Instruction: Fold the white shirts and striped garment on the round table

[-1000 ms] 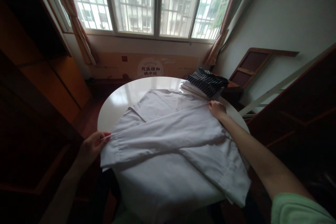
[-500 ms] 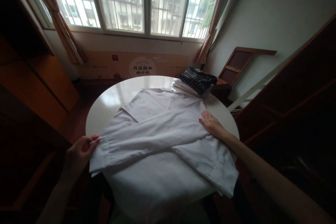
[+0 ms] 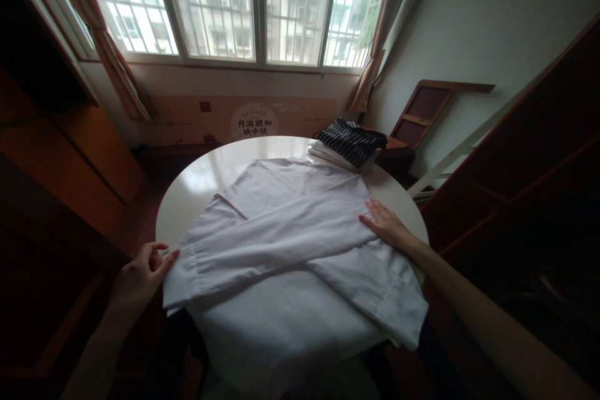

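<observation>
A white long-sleeved shirt (image 3: 281, 231) lies spread over a round white table (image 3: 180, 200), its sleeves folded inward across the body and its lower part hanging over the near edge. At the left, by the cuff of the crossing sleeve, my left hand (image 3: 140, 272) has thumb and forefinger apart, the thumb tip at the cloth's edge. My right hand (image 3: 385, 225) rests flat on the shirt's right side near the shoulder, fingers stretched out.
Behind the shirt, at the table's far right, sits a stack of folded clothes with a black striped garment (image 3: 351, 142) on top. A wooden chair (image 3: 422, 112) stands beyond it. Dark furniture flanks both sides, and a barred window (image 3: 215, 6) is ahead.
My left thumb and forefinger have parted from their pinch at the cuff. My right hand has shifted very slightly to the right, still flat on the shirt.
</observation>
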{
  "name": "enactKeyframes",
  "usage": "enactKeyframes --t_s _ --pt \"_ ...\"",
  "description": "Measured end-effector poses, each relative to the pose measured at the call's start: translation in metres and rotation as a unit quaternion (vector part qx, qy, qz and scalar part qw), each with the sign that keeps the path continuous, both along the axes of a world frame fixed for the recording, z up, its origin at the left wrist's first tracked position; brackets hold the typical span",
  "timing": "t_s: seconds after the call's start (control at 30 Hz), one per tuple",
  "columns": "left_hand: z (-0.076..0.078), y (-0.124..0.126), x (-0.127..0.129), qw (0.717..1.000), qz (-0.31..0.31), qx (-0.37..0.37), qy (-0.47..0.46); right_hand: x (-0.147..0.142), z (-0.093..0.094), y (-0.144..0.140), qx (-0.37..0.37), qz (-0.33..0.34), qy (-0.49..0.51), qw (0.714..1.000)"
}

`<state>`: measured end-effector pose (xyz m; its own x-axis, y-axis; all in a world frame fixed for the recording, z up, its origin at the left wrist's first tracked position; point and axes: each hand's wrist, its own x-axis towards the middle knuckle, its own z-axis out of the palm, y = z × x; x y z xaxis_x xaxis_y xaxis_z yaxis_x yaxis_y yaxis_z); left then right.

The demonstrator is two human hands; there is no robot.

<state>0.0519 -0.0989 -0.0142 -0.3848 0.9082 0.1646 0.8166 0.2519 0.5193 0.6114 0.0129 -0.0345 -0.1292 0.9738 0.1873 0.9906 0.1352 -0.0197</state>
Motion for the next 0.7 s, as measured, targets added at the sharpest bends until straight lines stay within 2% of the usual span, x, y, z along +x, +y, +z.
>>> enactKeyframes --t_s 0.1,0.23,0.33,0.43,0.5,0.57,0.63,0.7 --pt "-0.004 -0.006 -0.001 0.999 0.025 -0.016 -0.029 -0.001 0.000 0.000 0.001 -0.005 -0.001 1.000" --pt "-0.011 -0.012 0.002 0.996 0.050 0.005 -0.075 -0.003 0.001 -0.002 0.006 -0.008 0.004 1.000" --pt "-0.011 -0.013 0.004 0.991 0.046 -0.003 -0.124 -0.005 0.005 -0.004 0.017 -0.002 0.015 1.000" --pt "-0.008 -0.012 0.002 0.987 0.017 -0.034 -0.159 -0.010 0.019 0.001 0.026 -0.022 0.041 0.999" --pt "-0.006 -0.011 -0.002 0.988 -0.015 -0.043 -0.151 -0.015 0.033 0.012 0.019 -0.090 0.089 0.992" --pt "-0.003 -0.009 -0.008 0.990 -0.045 -0.042 -0.125 -0.021 0.046 0.025 0.005 -0.168 0.163 0.972" --pt "0.003 -0.003 -0.013 0.992 -0.071 -0.055 -0.087 -0.025 0.054 0.038 -0.003 -0.184 0.234 0.954" --pt "0.013 0.008 -0.017 0.993 -0.085 -0.078 -0.025 -0.025 0.058 0.047 -0.017 -0.170 0.299 0.939"
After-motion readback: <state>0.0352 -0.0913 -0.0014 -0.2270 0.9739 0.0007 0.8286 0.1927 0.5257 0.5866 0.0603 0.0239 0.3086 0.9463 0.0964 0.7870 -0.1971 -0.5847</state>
